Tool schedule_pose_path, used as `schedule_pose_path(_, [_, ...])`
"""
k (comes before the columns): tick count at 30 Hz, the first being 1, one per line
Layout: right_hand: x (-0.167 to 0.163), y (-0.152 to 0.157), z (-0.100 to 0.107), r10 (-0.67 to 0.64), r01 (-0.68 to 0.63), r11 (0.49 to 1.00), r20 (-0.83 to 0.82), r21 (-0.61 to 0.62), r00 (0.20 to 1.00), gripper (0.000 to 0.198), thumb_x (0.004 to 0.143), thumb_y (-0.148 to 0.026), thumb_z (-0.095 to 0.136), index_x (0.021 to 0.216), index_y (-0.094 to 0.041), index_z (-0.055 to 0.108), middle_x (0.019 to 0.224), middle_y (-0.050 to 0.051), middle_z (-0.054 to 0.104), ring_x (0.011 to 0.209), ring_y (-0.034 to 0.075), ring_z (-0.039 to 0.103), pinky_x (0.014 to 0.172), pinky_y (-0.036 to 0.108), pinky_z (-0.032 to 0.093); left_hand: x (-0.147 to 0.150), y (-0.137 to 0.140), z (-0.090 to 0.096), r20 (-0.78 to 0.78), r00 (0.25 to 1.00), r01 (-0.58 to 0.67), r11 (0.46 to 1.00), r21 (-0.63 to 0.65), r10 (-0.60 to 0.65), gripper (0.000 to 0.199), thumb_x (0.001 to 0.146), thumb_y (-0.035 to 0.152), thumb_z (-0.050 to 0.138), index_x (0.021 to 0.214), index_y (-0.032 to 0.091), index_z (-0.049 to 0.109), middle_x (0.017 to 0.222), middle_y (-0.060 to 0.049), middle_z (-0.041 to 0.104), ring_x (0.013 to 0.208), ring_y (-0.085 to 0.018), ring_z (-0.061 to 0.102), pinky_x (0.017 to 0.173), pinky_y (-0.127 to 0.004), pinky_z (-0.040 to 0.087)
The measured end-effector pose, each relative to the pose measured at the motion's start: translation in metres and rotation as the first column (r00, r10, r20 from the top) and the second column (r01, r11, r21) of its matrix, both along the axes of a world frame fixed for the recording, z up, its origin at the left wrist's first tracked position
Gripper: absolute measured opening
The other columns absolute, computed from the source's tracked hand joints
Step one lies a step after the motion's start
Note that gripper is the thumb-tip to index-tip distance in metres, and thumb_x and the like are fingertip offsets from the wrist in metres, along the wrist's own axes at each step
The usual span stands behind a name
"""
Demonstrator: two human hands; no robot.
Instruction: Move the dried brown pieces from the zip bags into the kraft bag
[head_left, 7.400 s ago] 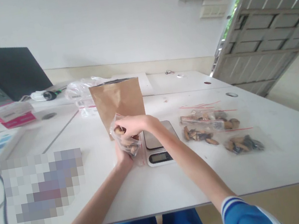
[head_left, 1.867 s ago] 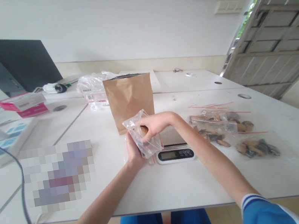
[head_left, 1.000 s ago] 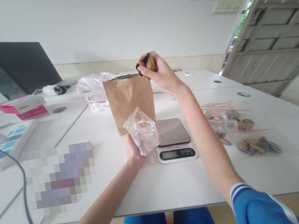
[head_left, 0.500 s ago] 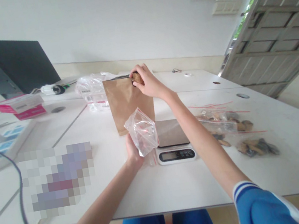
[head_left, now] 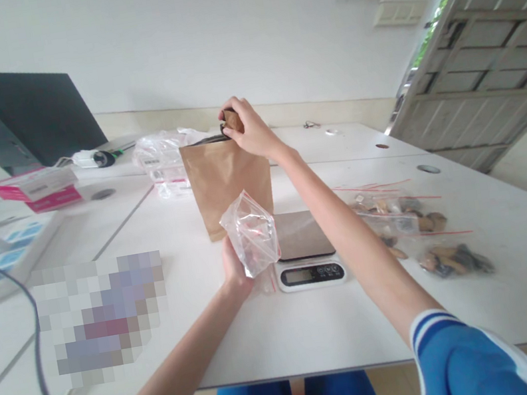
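Right hand (head_left: pixel 247 131) has risen slightly at the kraft paper bag (head_left: pixel 229 179) mouth, fingers pinching a brown piece (head_left: pixel 232 120); left hand (head_left: pixel 233 271) still grips the clear zip bag (head_left: pixel 250 233).

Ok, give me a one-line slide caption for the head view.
Right hand holds a brown piece over the open paper bag; left hand grips a clear pouch beside the scale.

Our white table (head_left: pixel 316 330) carries a brown bag (head_left: pixel 228 183) at centre, a scale (head_left: pixel 307 251) at its 5 o'clock, filled pouches (head_left: pixel 415 232) at 3, pink box (head_left: pixel 37 189) at 9.
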State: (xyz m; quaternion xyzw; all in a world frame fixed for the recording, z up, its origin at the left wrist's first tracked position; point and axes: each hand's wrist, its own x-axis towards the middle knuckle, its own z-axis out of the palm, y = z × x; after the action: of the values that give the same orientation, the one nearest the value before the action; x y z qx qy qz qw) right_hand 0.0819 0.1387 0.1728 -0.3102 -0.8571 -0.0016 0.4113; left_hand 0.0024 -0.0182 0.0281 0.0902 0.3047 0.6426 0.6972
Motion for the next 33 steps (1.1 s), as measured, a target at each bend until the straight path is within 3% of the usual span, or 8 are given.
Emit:
schedule_pose_path(8, [0.002, -0.008, -0.011, -0.022, 0.028, 0.996, -0.071, 0.086, 0.997, 0.035, 0.090, -0.018, 0.043, 0.123, -0.021, 0.032, 0.133, 0.014, 0.041, 0.128, 0.019, 0.040, 0.108, 0.038, 0.032, 0.000, 0.002, -0.006, 0.024, 0.999, 0.023, 0.999, 0.041, -0.024, 0.027, 0.081, 0.034, 0.050, 0.086, 0.012, 0.066, 0.058, -0.004, 0.065, 0.045, -0.015, 0.059, 0.042, -0.023, 0.049])
schedule_pose_path(13, [0.002, -0.013, -0.017, -0.023, 0.029, 0.992, -0.049, 0.124, 0.999, 0.024, 0.094, -0.027, 0.035, 0.117, -0.020, 0.035, 0.121, 0.013, 0.050, 0.118, 0.020, 0.047, 0.102, 0.035, 0.037, 0.000, 0.002, -0.007, -0.001, 1.000, 0.003, 0.999, 0.035, -0.003, 0.025, 0.081, 0.034, 0.052, 0.081, 0.013, 0.065, 0.056, -0.003, 0.063, 0.042, -0.014, 0.057, 0.043, -0.024, 0.050])
schedule_pose_path(19, [-0.002, -0.022, -0.024, -0.112, 0.113, 0.994, -0.034, 0.002, 0.993, 0.032, 0.098, -0.037, 0.030, 0.124, -0.019, 0.027, 0.108, 0.010, 0.060, 0.089, 0.023, 0.063, 0.082, 0.034, 0.045, 0.002, -0.001, 0.000, -0.046, 0.999, -0.027, 1.000, -0.007, 0.026, 0.028, 0.085, 0.024, 0.038, 0.070, 0.014, 0.060, 0.054, -0.004, 0.062, 0.041, -0.016, 0.056, 0.038, -0.024, 0.047])
schedule_pose_path(22, [-0.005, -0.026, -0.023, -0.188, 0.187, 0.982, -0.041, -0.025, 0.981, 0.037, 0.098, -0.040, 0.032, 0.125, -0.017, 0.025, 0.105, 0.011, 0.061, 0.087, 0.023, 0.064, 0.079, 0.032, 0.044, 0.002, -0.001, 0.002, -0.050, 0.998, -0.031, 0.999, -0.008, 0.030, 0.029, 0.085, 0.023, 0.038, 0.067, 0.014, 0.059, 0.055, -0.004, 0.062, 0.041, -0.015, 0.056, 0.037, -0.024, 0.046])
schedule_pose_path(26, [-0.005, -0.027, -0.018, -0.224, 0.230, 0.972, 0.097, -0.051, 0.970, 0.042, 0.097, -0.049, 0.033, 0.124, -0.016, 0.032, 0.089, 0.007, 0.065, 0.083, 0.023, 0.063, 0.074, 0.030, 0.043, 0.001, 0.000, 0.001, -0.043, 0.999, -0.022, 1.000, -0.006, 0.021, 0.024, 0.082, 0.025, 0.044, 0.067, 0.015, 0.058, 0.054, -0.003, 0.062, 0.039, -0.014, 0.055, 0.036, -0.023, 0.045])
schedule_pose_path(33, [-0.001, -0.031, -0.011, -0.148, 0.156, 0.986, 0.120, -0.053, 0.982, 0.035, 0.095, -0.050, 0.039, 0.113, -0.020, 0.043, 0.081, 0.005, 0.063, 0.080, 0.023, 0.062, 0.072, 0.031, 0.044, 0.003, -0.003, 0.003, -0.050, 0.997, 0.053, 0.999, 0.012, -0.052, 0.026, 0.081, 0.035, 0.048, 0.066, 0.016, 0.058, 0.050, -0.002, 0.059, 0.035, -0.014, 0.052, 0.035, -0.025, 0.046])
